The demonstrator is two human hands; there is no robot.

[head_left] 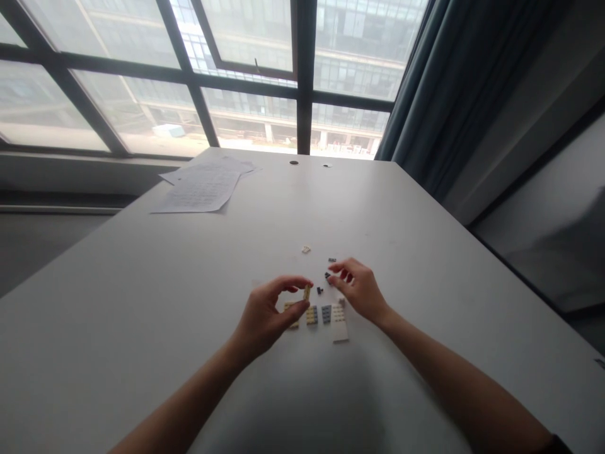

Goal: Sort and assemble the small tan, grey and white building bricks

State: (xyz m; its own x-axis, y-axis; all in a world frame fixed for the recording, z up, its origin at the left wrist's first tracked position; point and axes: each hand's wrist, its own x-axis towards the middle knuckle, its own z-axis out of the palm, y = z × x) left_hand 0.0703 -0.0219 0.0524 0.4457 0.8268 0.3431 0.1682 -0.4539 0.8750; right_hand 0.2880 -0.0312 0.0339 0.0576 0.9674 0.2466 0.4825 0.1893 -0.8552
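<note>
My left hand (271,309) pinches a small yellow piece (307,292) between thumb and fingers, above a tan studded brick (292,323). My right hand (357,287) is at a small black piece (328,276), its thumb and forefinger a little apart around it; whether it grips the piece is unclear. Another black piece (320,291) lies between the hands. Nearer to me stand a tan and grey brick (312,315), a grey brick (326,314) and a white studded piece (339,313) with a smooth white part (340,332) at its near end.
Beyond my hands are a small dark piece (332,260) and some cream pieces (306,250) on the white table (265,227). Printed papers (201,186) lie at the far left. Two round holes show near the far edge, below the window; a dark curtain (420,94) hangs at right.
</note>
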